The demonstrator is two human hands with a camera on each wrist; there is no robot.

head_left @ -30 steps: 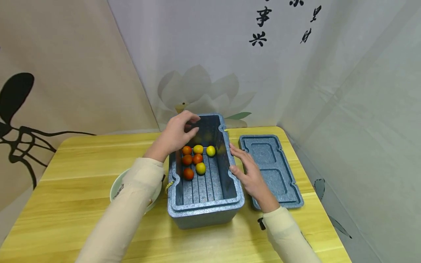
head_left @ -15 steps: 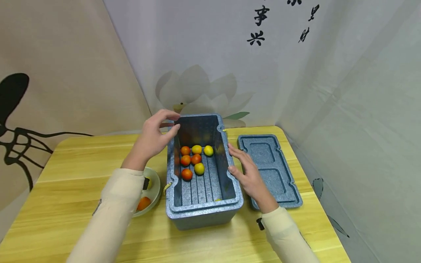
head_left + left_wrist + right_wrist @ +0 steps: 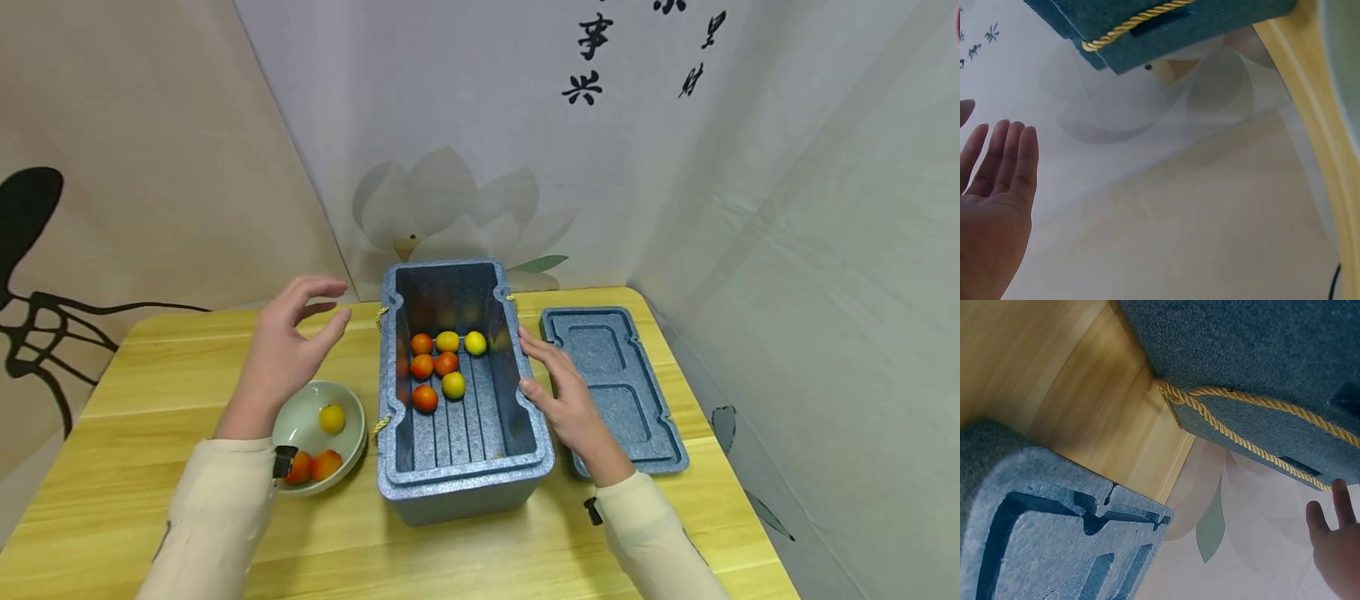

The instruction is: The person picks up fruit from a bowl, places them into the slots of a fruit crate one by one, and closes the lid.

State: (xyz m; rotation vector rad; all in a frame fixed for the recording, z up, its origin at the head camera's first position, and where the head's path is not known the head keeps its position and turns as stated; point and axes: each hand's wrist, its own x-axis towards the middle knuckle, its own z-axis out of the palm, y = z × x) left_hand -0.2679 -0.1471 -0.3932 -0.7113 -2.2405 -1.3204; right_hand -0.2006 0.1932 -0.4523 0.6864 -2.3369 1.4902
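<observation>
In the head view my left hand hovers behind and above a pale green bowl, fingers loosely bent, nothing in its grasp. Inside that bowl lie a yellow fruit and two orange-red fruits, partly covered by the wrist. A deep grey foam box stands at the middle of the table. On its floor, several round orange-red fruits and yellow fruits sit toward the left and back. My right hand rests on the box's right rim with fingers extended.
To the right of the box, its grey lid lies on the wooden table. Yellow rope handles hang on the box's sides. Printed cloth walls off the back and right of the table.
My left hand has drawn out from over the box, moving left and toward me until it is behind the bowl; the bowl's fruits have come into sight. My right hand stays on the rim.
</observation>
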